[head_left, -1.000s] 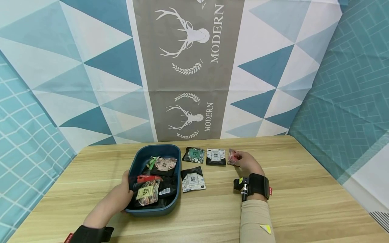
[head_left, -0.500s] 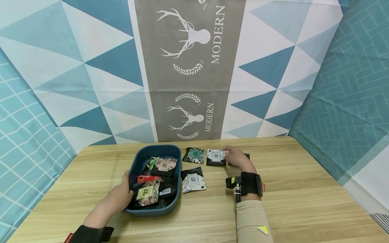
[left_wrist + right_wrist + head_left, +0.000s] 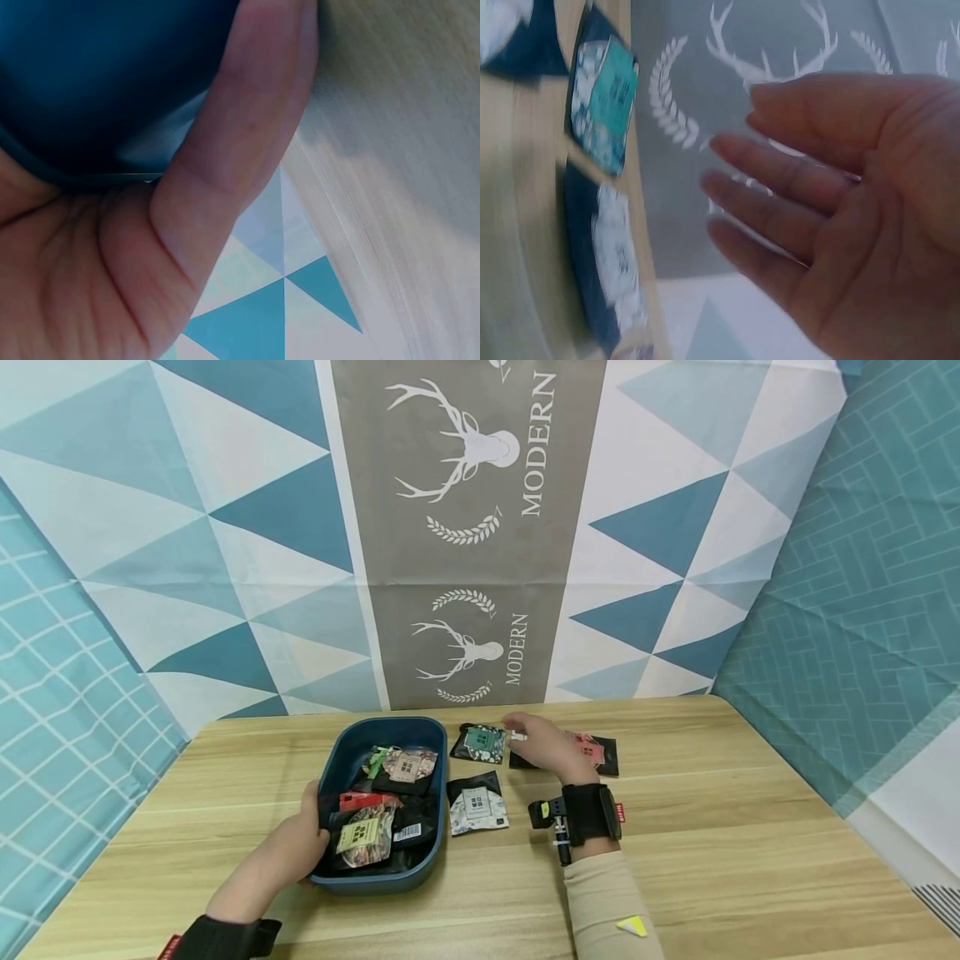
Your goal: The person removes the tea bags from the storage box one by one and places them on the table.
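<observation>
My left hand (image 3: 296, 842) holds the left side of a dark blue plastic bin (image 3: 375, 885). In the left wrist view its thumb (image 3: 232, 127) lies along the bin's outer wall; the other fingers are mostly hidden. Above a row of small flat packets hovers my right hand (image 3: 855, 202), its fingers loosely extended and holding nothing. It partly covers a black-and-white packet (image 3: 615, 247) in the head view. Just left of its fingertips lies a packet with a green label (image 3: 482, 742). A red-labelled packet (image 3: 597, 753) lies right of the hand.
Another black-and-white packet (image 3: 477, 806) lies beside the bin's right wall. Inside the bin are several packets, including one with a yellow label (image 3: 360, 837) and one with a pinkish label (image 3: 407, 767). A patterned backdrop rises behind the wooden table (image 3: 750, 860).
My right hand has let go of the red-labelled packet and moved left across the row, over the black-and-white packet. The left hand and the bin have stayed in place.
</observation>
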Demonstrator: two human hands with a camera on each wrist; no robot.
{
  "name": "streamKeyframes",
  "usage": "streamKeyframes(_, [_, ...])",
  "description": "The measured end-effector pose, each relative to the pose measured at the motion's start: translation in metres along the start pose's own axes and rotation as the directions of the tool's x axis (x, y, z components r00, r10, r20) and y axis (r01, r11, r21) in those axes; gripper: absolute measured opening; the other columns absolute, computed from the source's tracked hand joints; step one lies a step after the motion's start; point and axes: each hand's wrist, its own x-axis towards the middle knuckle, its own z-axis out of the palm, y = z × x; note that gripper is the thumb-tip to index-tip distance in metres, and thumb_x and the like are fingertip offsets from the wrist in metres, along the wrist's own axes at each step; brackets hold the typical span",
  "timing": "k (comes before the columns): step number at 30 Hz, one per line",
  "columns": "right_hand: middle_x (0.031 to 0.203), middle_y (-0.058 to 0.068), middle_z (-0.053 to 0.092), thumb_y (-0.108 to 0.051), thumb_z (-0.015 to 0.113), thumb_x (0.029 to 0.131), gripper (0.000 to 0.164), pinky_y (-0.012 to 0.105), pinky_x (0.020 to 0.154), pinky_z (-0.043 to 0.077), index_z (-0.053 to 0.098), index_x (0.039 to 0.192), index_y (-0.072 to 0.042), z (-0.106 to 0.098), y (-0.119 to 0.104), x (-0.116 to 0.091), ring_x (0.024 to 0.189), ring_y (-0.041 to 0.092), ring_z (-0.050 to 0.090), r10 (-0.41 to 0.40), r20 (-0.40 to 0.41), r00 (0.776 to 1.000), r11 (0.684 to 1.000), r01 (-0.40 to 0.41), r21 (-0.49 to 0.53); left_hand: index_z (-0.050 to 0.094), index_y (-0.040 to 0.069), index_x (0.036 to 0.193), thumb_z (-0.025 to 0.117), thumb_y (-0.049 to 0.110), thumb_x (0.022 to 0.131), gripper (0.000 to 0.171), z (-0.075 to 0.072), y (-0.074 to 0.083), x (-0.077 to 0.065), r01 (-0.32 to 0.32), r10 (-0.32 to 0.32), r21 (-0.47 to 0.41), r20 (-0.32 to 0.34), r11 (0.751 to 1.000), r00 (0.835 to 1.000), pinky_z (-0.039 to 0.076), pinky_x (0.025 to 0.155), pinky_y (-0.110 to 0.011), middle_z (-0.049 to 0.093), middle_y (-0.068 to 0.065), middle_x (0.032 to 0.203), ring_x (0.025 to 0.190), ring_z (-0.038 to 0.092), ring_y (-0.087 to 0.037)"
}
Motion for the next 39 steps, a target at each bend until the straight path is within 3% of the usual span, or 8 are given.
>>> streamKeyframes(8, [0.133,0.009,0.053,-0.013,0.05,0.095,0.04,0.034,0.098,0.042,0.047,0.135,-0.011,0.018,-0.064,-0.014,0.122,0.024,0.051,-0.188,0.106,0.977,0.974,0.199,-0.108,-0.011,-0.002,0.143,0.035,0.004,0.091,0.069,0.001,0.0,0.001,0.005,-0.005,-0.003,0.006,1.0,1.0,0.042,0.045,-0.033,0.056,-0.013,0.06,0.044,0.056,-0.021])
streamKeyframes(14, [0.134,0.003,0.054,-0.021,0.055,0.093,0.04,0.028,0.097,0.043,0.051,0.133,-0.014,0.046,-0.101,-0.021,0.122,0.018,0.052,-0.313,0.253,0.916,0.899,0.371,-0.233,-0.011,-0.003,0.143,0.035,0.004,0.091,0.07,0.001,-0.001,0.002,-0.004,0.004,-0.012,0.006,1.0,1.0,0.042,0.045,-0.033,0.055,-0.014,0.061,0.045,0.056,-0.022])
streamKeyframes(18, [0.117,0.002,0.061,-0.024,0.058,0.092,0.036,0.018,0.081,0.044,0.057,0.126,-0.014,0.069,-0.114,-0.023,0.099,0.011,0.058,-0.393,0.346,0.852,0.827,0.493,-0.272,-0.011,-0.003,0.143,0.035,0.004,0.091,0.07,0.001,-0.001,0.003,-0.004,0.004,-0.015,0.009,1.0,1.0,0.043,0.045,-0.033,0.056,-0.015,0.063,0.045,0.057,-0.022])
streamKeyframes(22, [0.108,-0.001,0.063,-0.026,0.062,0.089,0.036,0.016,0.072,0.042,0.059,0.123,-0.015,0.087,-0.118,-0.023,0.084,0.006,0.056,-0.423,0.4,0.813,0.789,0.548,-0.278,-0.01,-0.003,0.143,0.035,0.004,0.091,0.07,0.002,-0.002,0.003,0.003,-0.003,-0.013,0.012,1.0,1.0,0.043,0.045,-0.033,0.057,-0.017,0.066,0.046,0.057,-0.021])
streamKeyframes(26, [0.121,-0.007,0.061,-0.031,0.065,0.086,0.041,0.015,0.087,0.045,0.057,0.125,-0.019,0.1,-0.118,-0.025,0.105,0.003,0.058,-0.419,0.453,0.787,0.76,0.577,-0.299,-0.01,-0.005,0.143,0.035,0.003,0.091,0.069,0.002,-0.002,0.004,-0.005,0.005,-0.009,0.012,1.0,1.0,0.044,0.046,-0.033,0.057,-0.017,0.068,0.046,0.058,-0.021])
streamKeyframes(30, [0.124,-0.008,0.059,-0.034,0.064,0.086,0.046,0.014,0.088,0.044,0.055,0.128,-0.019,0.11,-0.119,-0.025,0.108,0.001,0.057,-0.408,0.511,0.757,0.734,0.605,-0.309,-0.01,-0.005,0.142,0.036,0.003,0.092,0.069,0.002,-0.003,0.004,-0.014,0.014,-0.009,0.009,1.0,1.0,0.044,0.046,-0.033,0.058,-0.017,0.069,0.046,0.058,-0.022])
streamKeyframes(34, [0.128,-0.008,0.056,-0.035,0.066,0.085,0.049,0.013,0.087,0.044,0.053,0.13,-0.02,0.115,-0.12,-0.026,0.109,0.0,0.055,-0.394,0.531,0.75,0.71,0.615,-0.342,-0.011,-0.005,0.142,0.035,0.003,0.092,0.069,0.001,-0.003,0.003,-0.008,0.008,-0.015,0.014,1.0,1.0,0.043,0.046,-0.034,0.058,-0.018,0.069,0.047,0.057,-0.022])
streamKeyframes(39, [0.134,-0.009,0.052,-0.037,0.067,0.084,0.054,0.019,0.092,0.044,0.05,0.133,-0.024,0.117,-0.121,-0.027,0.118,0.002,0.052,-0.365,0.512,0.778,0.69,0.595,-0.412,-0.011,-0.005,0.142,0.036,0.004,0.092,0.069,-0.001,-0.003,0.002,-0.002,0.003,-0.02,0.019,1.0,1.0,0.044,0.046,-0.034,0.057,-0.018,0.069,0.048,0.058,-0.022])
